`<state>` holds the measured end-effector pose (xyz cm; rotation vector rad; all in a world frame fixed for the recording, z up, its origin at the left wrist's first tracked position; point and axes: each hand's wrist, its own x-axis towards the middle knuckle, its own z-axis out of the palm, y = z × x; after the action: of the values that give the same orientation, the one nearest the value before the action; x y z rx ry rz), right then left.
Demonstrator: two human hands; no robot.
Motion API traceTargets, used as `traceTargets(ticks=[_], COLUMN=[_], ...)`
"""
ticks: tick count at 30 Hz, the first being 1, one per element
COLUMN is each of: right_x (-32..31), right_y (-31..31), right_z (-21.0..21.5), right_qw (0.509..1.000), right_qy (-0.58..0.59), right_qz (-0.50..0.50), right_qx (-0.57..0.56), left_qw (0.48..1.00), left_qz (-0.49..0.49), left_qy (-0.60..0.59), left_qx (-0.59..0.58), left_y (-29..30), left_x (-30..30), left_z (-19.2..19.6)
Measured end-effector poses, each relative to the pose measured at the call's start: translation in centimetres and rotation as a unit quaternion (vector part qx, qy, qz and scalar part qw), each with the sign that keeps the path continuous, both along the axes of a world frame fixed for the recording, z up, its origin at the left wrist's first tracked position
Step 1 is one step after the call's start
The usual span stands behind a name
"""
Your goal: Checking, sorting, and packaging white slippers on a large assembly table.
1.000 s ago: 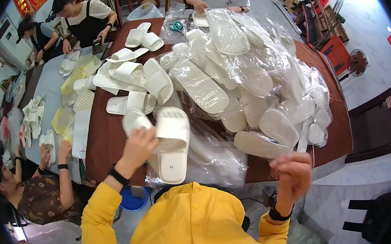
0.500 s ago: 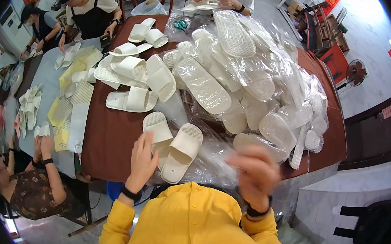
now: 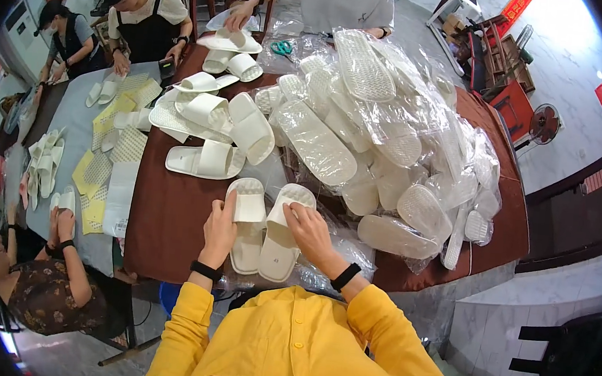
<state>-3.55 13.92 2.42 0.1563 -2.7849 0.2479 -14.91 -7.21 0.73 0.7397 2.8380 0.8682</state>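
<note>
In front of me at the table's near edge, two cream slippers lie side by side with their toes pointing away. My left hand (image 3: 218, 231) is closed on the outer edge of the left slipper (image 3: 247, 244), beside its strap. My right hand (image 3: 311, 233) grips the right slipper (image 3: 278, 256) at its strap, fingers over the strap's right side. Clear plastic wrapping (image 3: 342, 252) lies under and beside the pair. Just beyond, a lone slipper (image 3: 207, 160) and a stack of slippers (image 3: 204, 111) rest on the brown cloth.
Slipper soles in clear plastic (image 3: 391, 138) form a large heap at the right. Across the table, a person's hand (image 3: 242, 14) touches slippers near teal scissors (image 3: 282, 47). Other people work at the grey table (image 3: 72, 107) on the left, among slippers and yellow sheets (image 3: 90, 169).
My right hand has come left onto the right slipper, and my left hand has closed on the left one. The slippers now lie straighter. The person opposite has reached left to the far slippers.
</note>
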Motion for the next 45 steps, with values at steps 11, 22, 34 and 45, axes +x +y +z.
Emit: traceTargets(ticks=[11, 22, 34, 45], right_x=[2.9, 11.2, 9.8, 7.8], right_y=[1.0, 0.3, 2.5, -1.1], right_z=[8.0, 19.9, 10.5, 1.6], right_qw=[0.954, 0.869, 0.755, 0.849], right_qy=[0.01, 0.043, -0.031, -0.249], right_qz=[0.065, 0.247, -0.13, -0.022], right_qx=[-0.292, -0.426, -0.642, -0.466], left_qw=[0.99, 0.864, 0.944, 0.951], left_qz=[-0.095, -0.328, -0.215, -0.252], left_qy=[0.037, -0.124, -0.092, -0.11], left_qx=[0.098, 0.361, 0.234, 0.144], left_y=[-0.9, 2.3, -5.1, -7.7], left_x=[3.7, 11.0, 10.5, 11.0], left_z=[6.1, 12.0, 7.6, 4.7])
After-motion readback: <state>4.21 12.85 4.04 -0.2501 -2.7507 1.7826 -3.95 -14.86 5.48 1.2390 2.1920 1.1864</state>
